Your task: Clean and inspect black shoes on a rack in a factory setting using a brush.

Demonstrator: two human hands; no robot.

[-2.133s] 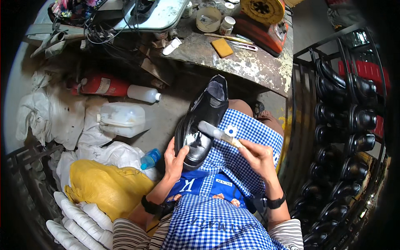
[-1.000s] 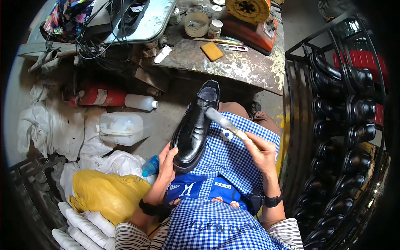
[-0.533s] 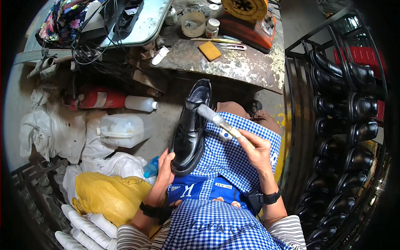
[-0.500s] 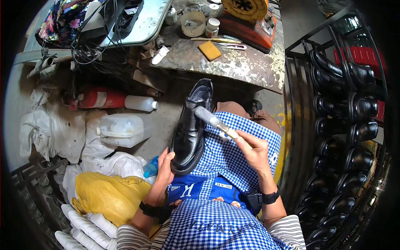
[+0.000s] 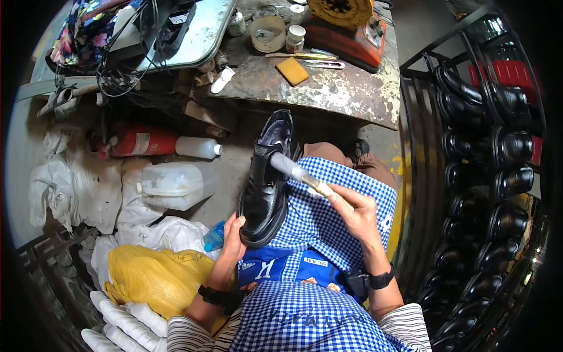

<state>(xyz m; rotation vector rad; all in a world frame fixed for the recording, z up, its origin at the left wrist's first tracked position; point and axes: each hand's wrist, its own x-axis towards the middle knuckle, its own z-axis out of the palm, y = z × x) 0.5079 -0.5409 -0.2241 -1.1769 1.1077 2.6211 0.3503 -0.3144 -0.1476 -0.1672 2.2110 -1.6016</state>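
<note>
A black leather shoe (image 5: pixel 265 193) lies over my lap, its toe end toward me and its heel end pointing away. My left hand (image 5: pixel 234 237) grips the toe end, with the thumb along its left edge and the other fingers mostly hidden. In my right hand (image 5: pixel 356 212) is a brush (image 5: pixel 305 178) with a light handle, pinched between thumb and fingers. Its whitish bristles reach the shoe beside the strap and the opening; whether the tip touches the leather I cannot tell. A blue-checked apron (image 5: pixel 328 234) covers my lap under both.
Ahead stands a worn table (image 5: pixel 252 88) with a yellow sponge (image 5: pixel 292 71), a small white jar (image 5: pixel 295 38) and an orange machine (image 5: pixel 352 44). A rack of black shoes (image 5: pixel 510 146) rises at right. Left are plastic jugs (image 5: pixel 176 186) and a yellow sack (image 5: pixel 152 276).
The shoe has rolled slightly, and its heel end has shifted a little left. The brush tip has moved a little left and down along with it. Both hands keep their hold.
</note>
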